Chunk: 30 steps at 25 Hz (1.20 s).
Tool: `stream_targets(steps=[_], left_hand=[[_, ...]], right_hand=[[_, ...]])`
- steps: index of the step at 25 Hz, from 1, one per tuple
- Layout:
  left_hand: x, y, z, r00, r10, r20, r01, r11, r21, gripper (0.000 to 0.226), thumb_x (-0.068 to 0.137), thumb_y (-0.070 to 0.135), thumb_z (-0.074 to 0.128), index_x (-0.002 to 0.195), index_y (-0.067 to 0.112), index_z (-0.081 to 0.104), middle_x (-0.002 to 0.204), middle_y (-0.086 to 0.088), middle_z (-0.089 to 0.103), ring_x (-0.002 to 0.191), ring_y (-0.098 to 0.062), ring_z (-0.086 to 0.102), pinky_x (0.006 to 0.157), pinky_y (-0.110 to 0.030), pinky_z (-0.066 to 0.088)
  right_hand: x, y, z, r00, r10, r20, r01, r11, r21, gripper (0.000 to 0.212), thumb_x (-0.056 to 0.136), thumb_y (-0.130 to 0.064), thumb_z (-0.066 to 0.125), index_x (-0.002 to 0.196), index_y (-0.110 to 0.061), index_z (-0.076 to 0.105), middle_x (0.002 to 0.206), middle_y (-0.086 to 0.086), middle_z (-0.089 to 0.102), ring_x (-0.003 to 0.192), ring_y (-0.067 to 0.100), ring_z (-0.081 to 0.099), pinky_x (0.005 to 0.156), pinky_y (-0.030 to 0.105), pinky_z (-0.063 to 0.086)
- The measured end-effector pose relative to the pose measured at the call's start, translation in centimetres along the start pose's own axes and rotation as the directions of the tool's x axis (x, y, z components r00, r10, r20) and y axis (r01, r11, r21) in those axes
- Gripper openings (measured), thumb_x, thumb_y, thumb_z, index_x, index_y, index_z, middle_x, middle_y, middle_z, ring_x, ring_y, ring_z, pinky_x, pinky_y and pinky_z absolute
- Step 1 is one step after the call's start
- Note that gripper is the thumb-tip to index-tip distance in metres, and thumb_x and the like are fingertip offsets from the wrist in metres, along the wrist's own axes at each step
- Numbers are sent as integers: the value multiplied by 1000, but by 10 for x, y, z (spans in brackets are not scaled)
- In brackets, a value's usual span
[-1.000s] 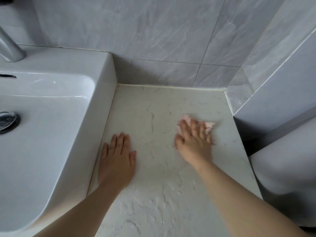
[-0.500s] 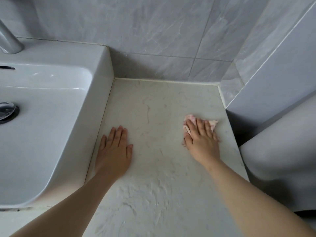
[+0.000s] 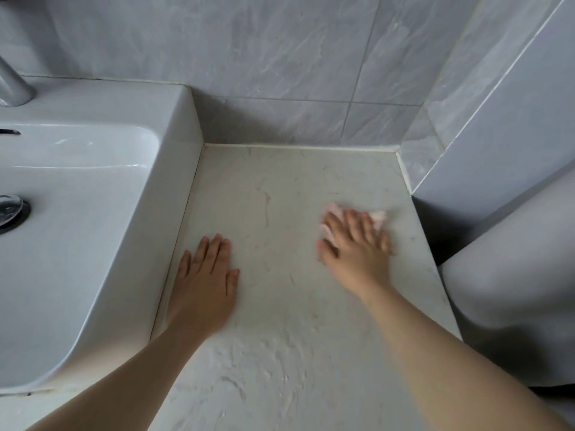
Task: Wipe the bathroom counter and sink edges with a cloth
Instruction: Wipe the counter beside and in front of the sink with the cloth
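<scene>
On counter (image 3: 280, 181) | left hand (image 3: 203, 284) flat, released | right hand (image 3: 357, 250) blurred, fingers straight, pressing mostly hidden pink cloth (image 3: 378, 216) | faucet (image 3: 12, 85) cropped

Sink (image 3: 93, 197) sits left of the counter (image 3: 280, 194), left hand (image 3: 203, 281) flat on counter just right of sink wall, right hand (image 3: 357, 247) farther right of sink pressing on cloth (image 3: 378, 216), tiled wall (image 3: 280, 57) behind sink.
</scene>
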State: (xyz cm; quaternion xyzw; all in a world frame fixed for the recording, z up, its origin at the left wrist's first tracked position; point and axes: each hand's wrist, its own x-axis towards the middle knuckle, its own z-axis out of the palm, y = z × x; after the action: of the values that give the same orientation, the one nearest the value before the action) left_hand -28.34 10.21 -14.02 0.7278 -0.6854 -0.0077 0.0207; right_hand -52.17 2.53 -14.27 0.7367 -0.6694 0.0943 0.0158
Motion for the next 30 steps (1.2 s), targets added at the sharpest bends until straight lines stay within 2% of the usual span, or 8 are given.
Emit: stream_targets(steps=[3,7,11,17,21,24,26,30], left_hand=[[0,0,-1,1000,-15,-15,15,1000,5,59,90,35,22,132,3,48,136,-12,51,126,-30,47,101,-48,32],[2,1,-2,1000,-16,1,16,999,-31,70,87,42,5,143,8,31,149,-6,32,139,-24,26,111,-41,15],[-10,-11,-6,998,66,-21,-66,998,7,59,94,37,18,131,4,50,135,-11,52,124,-28,49,107,-37,25],[-17,-9,-8,998,49,-36,-48,999,12,54,90,32,26,129,5,52,133,-10,54,123,-28,51,101,-37,22],[-18,-12,-6,998,49,-32,-49,999,13,54,90,32,26,129,5,52,133,-11,54,123,-28,50,104,-39,25],[-17,-12,-6,998,54,-33,-53,999,8,54,90,31,27,130,5,51,134,-12,53,123,-30,50,103,-38,22],[-18,-12,-6,998,50,-37,-49,999,13,54,89,32,28,131,5,50,135,-12,52,124,-32,48,102,-39,20],[-16,-11,-6,998,53,-39,-51,998,33,55,90,32,27,133,6,48,137,-10,50,126,-31,46,102,-41,21]], right_hand=[[-36,13,-4,989,83,-120,-88,996,-36,57,81,-50,36,127,-23,57,135,11,54,125,37,48,102,56,34],[-56,-81,3,974,-199,-112,210,972,101,50,84,-44,39,126,-23,58,137,3,54,127,32,48,106,47,25],[-22,-88,6,939,-338,-65,342,938,59,49,85,-40,36,125,-22,60,131,3,59,120,31,55,104,47,37],[-21,9,-1,991,122,-60,-121,993,16,59,83,-43,29,129,-16,56,137,15,51,127,41,44,106,55,28],[-50,-92,3,957,-270,-105,279,956,87,49,85,-40,38,123,-19,61,133,8,56,124,35,51,105,46,32],[-40,-73,-1,872,-489,-30,489,868,82,48,86,-40,38,124,-22,61,133,5,57,123,30,53,102,43,32],[-17,-25,-1,913,-407,-40,408,913,21,49,84,-39,37,123,-23,61,137,5,53,122,34,52,104,45,33],[58,19,-4,976,163,145,-171,984,50,55,94,-44,26,146,-26,28,156,5,20,143,30,15,117,46,7]])
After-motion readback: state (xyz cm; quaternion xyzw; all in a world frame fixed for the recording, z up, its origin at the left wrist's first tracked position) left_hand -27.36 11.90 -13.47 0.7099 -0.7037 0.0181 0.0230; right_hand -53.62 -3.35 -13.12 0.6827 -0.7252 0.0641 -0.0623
